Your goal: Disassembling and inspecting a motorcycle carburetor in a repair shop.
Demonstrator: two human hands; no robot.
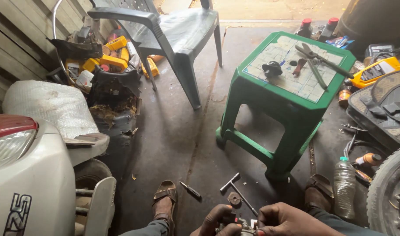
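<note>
A person sits low over a stained concrete floor (173, 131), both hands at the near edge of the scene, closed around a small metal engine part (238, 226) held between them. The left hand (219, 220) clasps the part from the left with curled fingers, while the right hand (289, 220) pinches it from the right; most of the part is hidden by the fingers. Just beyond the hands, on the floor between two sandalled feet, lie a T-shaped steel wrench (235, 190), a round rusty disc (234, 199) and a short dark-handled screwdriver (190, 189). Farther off stands a green plastic stool (278, 113) with a top of small pale tiles, carrying long-handled pliers (318, 61) and a rounded black cap (272, 68). A grey plastic chair (178, 35) stands at the far middle, with yellow tools (108, 59) heaped against the wooden wall to its left. A white scooter body (31, 175) fills the near left. On the right, a clear plastic bottle (344, 185) stands upright beside a ribbed rubber tyre (390, 192).
</note>
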